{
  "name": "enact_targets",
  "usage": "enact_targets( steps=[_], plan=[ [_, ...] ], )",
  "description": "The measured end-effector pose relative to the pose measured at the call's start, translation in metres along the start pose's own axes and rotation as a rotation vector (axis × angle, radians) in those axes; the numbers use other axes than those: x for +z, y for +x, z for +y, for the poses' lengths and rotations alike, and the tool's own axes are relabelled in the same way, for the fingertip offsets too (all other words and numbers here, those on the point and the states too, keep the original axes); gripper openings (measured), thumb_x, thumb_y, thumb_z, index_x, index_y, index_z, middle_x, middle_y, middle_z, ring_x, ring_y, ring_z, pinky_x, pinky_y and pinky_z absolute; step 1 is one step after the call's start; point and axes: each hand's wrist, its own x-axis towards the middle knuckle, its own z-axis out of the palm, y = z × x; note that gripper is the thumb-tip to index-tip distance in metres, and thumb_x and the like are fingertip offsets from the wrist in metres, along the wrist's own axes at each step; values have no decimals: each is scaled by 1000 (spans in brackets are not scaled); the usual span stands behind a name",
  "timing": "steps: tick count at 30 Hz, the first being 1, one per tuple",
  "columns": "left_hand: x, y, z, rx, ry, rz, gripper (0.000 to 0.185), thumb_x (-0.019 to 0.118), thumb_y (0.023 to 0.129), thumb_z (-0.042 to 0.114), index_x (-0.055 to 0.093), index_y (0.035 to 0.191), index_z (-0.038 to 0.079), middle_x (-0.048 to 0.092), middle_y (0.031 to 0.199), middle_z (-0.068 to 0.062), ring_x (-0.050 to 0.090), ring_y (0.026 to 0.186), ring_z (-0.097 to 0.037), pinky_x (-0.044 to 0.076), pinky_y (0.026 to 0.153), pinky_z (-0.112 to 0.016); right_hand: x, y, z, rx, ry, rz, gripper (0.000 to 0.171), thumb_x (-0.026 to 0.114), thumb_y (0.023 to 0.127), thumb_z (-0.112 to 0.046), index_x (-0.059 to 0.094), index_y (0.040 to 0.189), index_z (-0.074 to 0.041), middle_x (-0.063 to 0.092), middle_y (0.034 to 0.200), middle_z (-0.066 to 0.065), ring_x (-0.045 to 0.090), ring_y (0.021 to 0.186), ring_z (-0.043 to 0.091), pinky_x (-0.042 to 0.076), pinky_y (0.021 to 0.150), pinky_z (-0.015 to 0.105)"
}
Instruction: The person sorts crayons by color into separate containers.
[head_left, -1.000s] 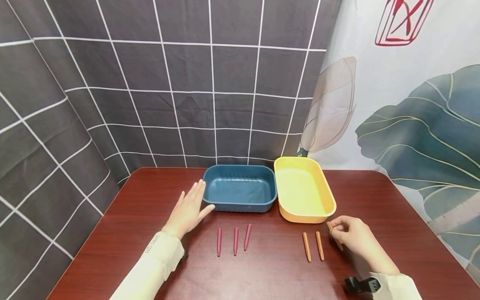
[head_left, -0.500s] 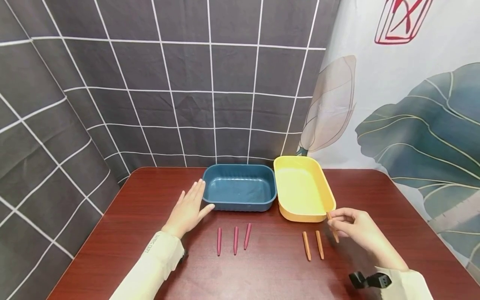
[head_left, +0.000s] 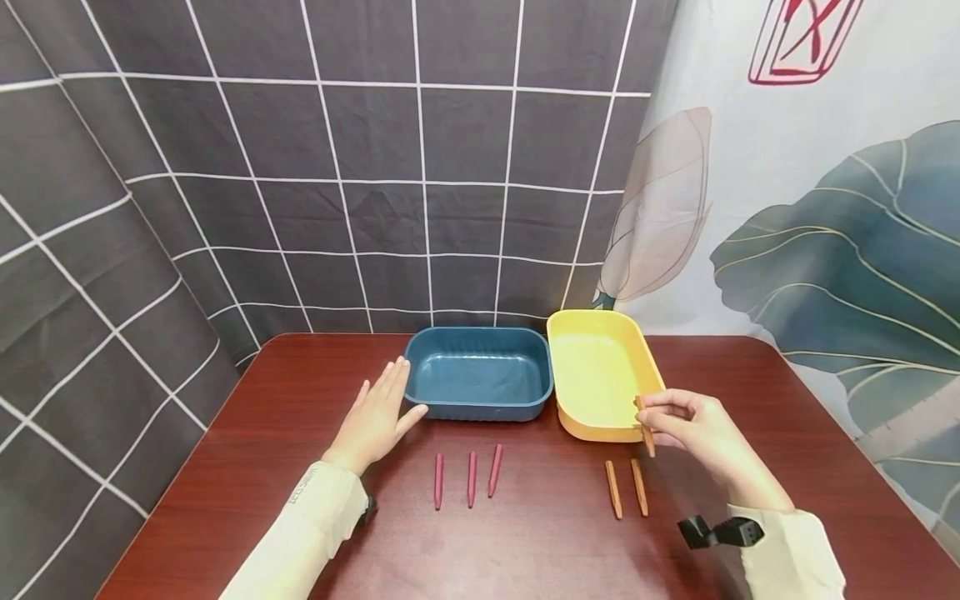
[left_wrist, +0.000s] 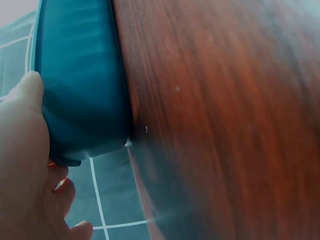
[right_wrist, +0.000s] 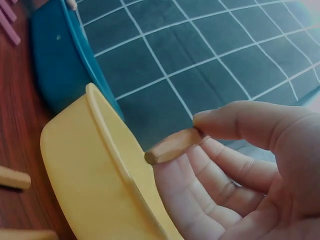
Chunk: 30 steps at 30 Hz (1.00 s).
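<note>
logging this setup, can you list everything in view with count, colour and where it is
blue tray: 1, dark blue, back middle of the table
yellow tray: 1, yellow, just right of the blue tray
red sticks: 3, dark red, side by side in front of the blue tray
orange sticks on the table: 2, orange, in front of the yellow tray
held orange stick: 1, orange, at the yellow tray's front right rim
table: 1, reddish-brown wood
left hand: flat on the table, fingers straight, against the blue tray's left end
right hand: pinches the held orange stick
</note>
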Motion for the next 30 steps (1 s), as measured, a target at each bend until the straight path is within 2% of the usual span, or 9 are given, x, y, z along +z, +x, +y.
enact_targets(
  steps=[5, 13, 21, 27, 30],
  plan=[
    [-2, -2, -1, -12, -5, 1, 81, 58, 102, 45, 24, 159, -2, 26, 165, -18, 23, 152, -38, 20, 120, -61, 5, 12, -1, 10, 40, -24, 45, 71, 95, -13, 58, 126, 18, 72, 111, 13, 72, 86, 11, 60, 78, 28],
    [-5, -2, 0, -7, -3, 3, 79, 56, 102, 45, 26, 158, -2, 26, 164, -18, 25, 151, -38, 21, 119, -61, 14, 37, -2, 15, 68, -16, 45, 70, 96, -14, 57, 126, 18, 72, 104, 10, 72, 82, 12, 60, 78, 29],
    [-4, -1, 0, -3, 0, 0, 78, 54, 103, 46, 26, 158, -2, 26, 165, -17, 24, 152, -36, 21, 120, -61, 21, 65, -2, 48, 94, -30, 44, 69, 96, -13, 58, 126, 18, 69, 113, 10, 70, 89, 9, 60, 80, 29],
    [-2, 0, 1, -7, -7, -10, 79, 54, 103, 46, 25, 159, -2, 25, 165, -17, 22, 152, -36, 20, 120, -61, 28, 88, 8, 80, 65, -63, 43, 68, 97, -13, 58, 127, 16, 72, 94, 1, 68, 80, 8, 60, 75, 26],
    [-2, -1, 1, -8, -3, -7, 79, 54, 103, 46, 24, 159, -2, 25, 165, -17, 22, 152, -36, 21, 120, -60, 34, 97, 13, 88, 51, -76, 42, 67, 97, -12, 57, 127, 16, 70, 89, 0, 67, 78, 10, 60, 75, 26]
  ],
)
